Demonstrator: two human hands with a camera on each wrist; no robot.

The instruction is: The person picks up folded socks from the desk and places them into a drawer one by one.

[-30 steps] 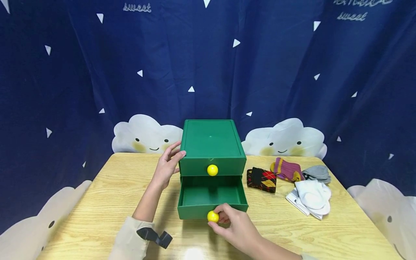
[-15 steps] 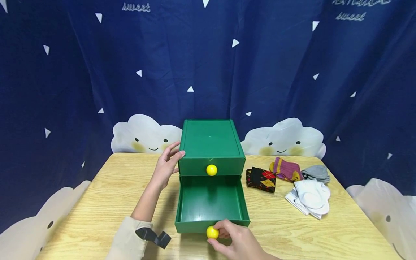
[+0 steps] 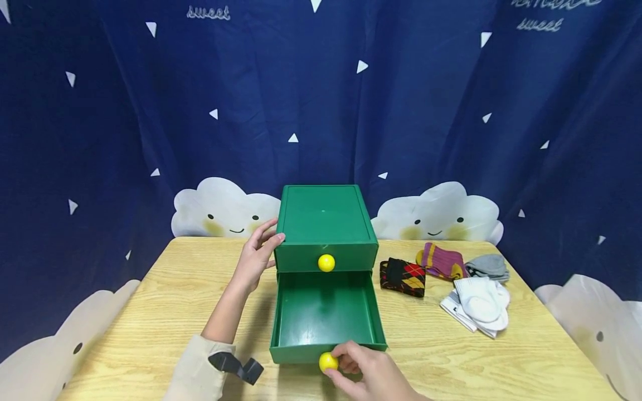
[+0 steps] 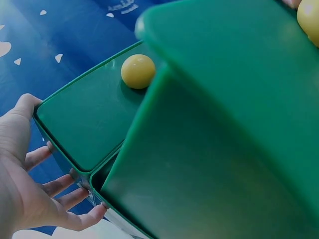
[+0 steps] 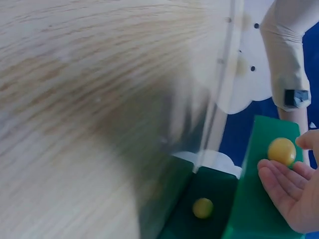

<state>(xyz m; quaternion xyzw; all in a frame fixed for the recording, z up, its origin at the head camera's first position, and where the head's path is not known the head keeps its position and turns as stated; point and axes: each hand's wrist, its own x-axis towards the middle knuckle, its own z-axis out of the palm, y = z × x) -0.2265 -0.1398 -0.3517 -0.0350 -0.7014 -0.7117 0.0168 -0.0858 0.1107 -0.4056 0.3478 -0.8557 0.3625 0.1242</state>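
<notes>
In the head view a small green drawer cabinet [image 3: 323, 214] stands mid-table, its upper drawer [image 3: 301, 257] pushed in. The lower drawer [image 3: 326, 312] is pulled far out and nothing lies inside. My right hand [image 3: 368, 370] pinches the lower drawer's yellow round knob [image 3: 328, 362] between thumb and fingers, also seen in the right wrist view. My left hand [image 3: 256, 256] rests against the cabinet's left side, thumb at the front edge. The left wrist view shows its fingers [image 4: 72, 196] spread along that side, below the upper drawer's yellow knob [image 4: 138, 71].
Right of the cabinet lie folded socks: a black argyle pair [image 3: 403, 277], a purple and yellow pair [image 3: 442, 260], a grey pair [image 3: 488, 268] and white ones [image 3: 478, 306]. Behind the wooden table [image 3: 190, 278] hangs a dark blue curtain [image 3: 321, 94].
The lower drawer has slid further out toward me, my right hand moving with its knob. It moved only slightly in the last half second. My left hand stays on the cabinet's side.
</notes>
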